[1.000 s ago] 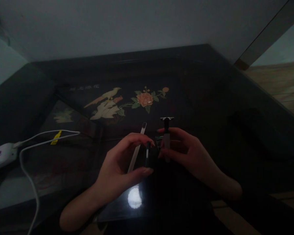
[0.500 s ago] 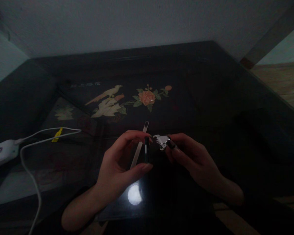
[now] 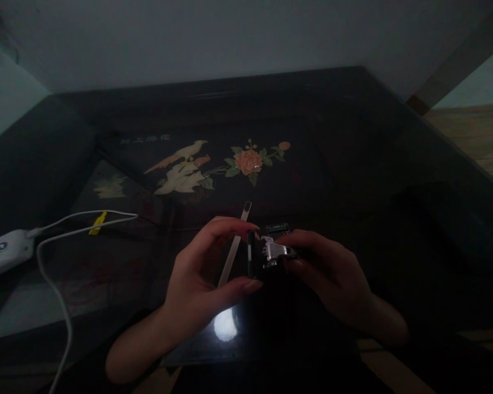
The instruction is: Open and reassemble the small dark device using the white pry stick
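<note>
My left hand [image 3: 207, 271] pinches a thin dark flat piece [image 3: 250, 254] between thumb and fingertips; it stands on edge and has a pale patch. Just to its right, my right hand [image 3: 328, 268] grips a small silver metal piece [image 3: 275, 251] with hooked prongs pointing left. A narrow gap shows between the two pieces. Behind the metal piece, a small dark green part [image 3: 278, 227] shows by my right fingers; whether they hold it too is unclear. A pale, narrow strip [image 3: 230, 260] with a dark tip passes behind my left hand.
At the left, a white device [image 3: 8, 251] has a white cable [image 3: 57, 295] with a yellow tag [image 3: 98, 223]. The dark glossy table [image 3: 332, 137] bears a bird and flower picture [image 3: 248, 162]. A bright reflection lies below my left hand. A wall rises behind.
The silver piece has turned in my right hand and sits slightly lower. The dark green part behind it has come into view. My left hand has shifted slightly right with its flat piece.
</note>
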Tool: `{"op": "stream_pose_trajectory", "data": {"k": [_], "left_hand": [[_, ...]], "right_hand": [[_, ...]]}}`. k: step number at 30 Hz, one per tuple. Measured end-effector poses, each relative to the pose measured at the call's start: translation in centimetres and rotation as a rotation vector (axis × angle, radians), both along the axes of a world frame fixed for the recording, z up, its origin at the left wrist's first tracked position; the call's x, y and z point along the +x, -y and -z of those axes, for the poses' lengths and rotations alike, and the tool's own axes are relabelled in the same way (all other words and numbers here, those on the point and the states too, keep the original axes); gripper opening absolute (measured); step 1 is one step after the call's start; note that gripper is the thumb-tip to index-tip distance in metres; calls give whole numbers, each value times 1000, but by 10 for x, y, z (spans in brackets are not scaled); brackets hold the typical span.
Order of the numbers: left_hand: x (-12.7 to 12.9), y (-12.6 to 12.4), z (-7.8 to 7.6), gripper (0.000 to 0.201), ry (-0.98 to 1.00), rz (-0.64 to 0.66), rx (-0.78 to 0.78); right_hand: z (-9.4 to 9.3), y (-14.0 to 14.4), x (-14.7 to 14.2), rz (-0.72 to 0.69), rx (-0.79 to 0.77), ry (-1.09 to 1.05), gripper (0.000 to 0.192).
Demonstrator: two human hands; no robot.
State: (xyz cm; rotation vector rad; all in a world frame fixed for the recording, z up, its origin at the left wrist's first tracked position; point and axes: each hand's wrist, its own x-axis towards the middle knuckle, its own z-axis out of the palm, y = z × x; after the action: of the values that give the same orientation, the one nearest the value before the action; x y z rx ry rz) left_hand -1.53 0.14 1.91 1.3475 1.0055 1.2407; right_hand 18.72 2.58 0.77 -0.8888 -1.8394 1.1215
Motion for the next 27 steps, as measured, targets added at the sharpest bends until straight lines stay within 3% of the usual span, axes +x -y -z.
{"op": "stream_pose_trajectory", "data": {"k": [16,27], "left_hand": [[-1,1,3,43,-31,56,34],[0,0,1,42,-46,17,45]], "right_hand": [[4,0,1,-32,99,38,12],[3,-1,2,-48,139,55,13]]}}
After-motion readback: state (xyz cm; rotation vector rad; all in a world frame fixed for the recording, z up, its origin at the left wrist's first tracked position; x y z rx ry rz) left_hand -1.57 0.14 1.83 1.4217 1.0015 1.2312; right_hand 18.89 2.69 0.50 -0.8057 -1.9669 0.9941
